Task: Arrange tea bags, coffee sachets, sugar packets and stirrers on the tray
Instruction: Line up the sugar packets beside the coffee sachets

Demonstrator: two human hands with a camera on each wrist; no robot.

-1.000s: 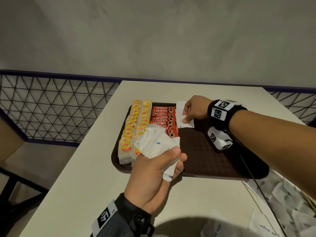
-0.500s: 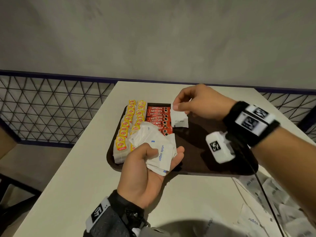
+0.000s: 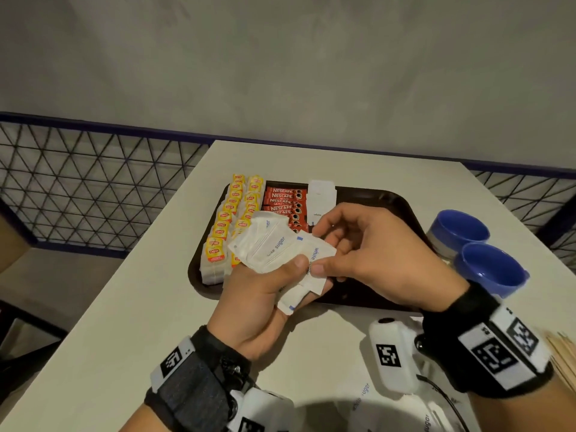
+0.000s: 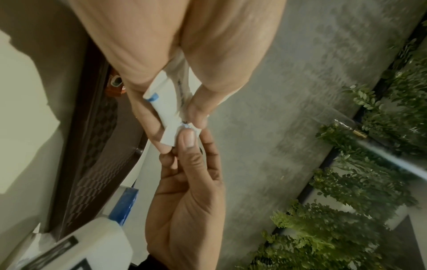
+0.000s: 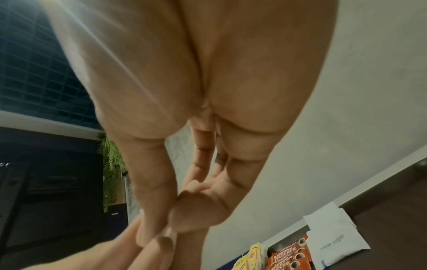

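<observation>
— What am I holding right now?

— My left hand (image 3: 258,307) grips a fanned stack of sugar packets (image 3: 274,247) over the near edge of the tray (image 3: 389,201), thumb clamped on top. The packets' long axes run roughly near-left to far-right, spread like cards, "white sugar" print facing up.

— And the right?

— My right hand (image 3: 374,260) pinches the right end of the top packet (image 3: 314,257) between thumb and forefinger, thumb tip just beside the left thumb. The left wrist view shows the same pinch (image 4: 184,127).

— Tray contents?

— Two columns of yellow tea bags (image 3: 233,213) at the left, running near to far. Red coffee sachets (image 3: 285,202) beside them, long axes across the tray. Sugar packets already laid (image 3: 321,198) touching the sachets' right ends, long axis pointing away from me.

— Off the tray?

— Two blue cups (image 3: 473,247) right of it, wooden stirrers (image 3: 564,357) at the right edge of the table (image 3: 124,322), more loose packets (image 3: 361,400) near me.
</observation>
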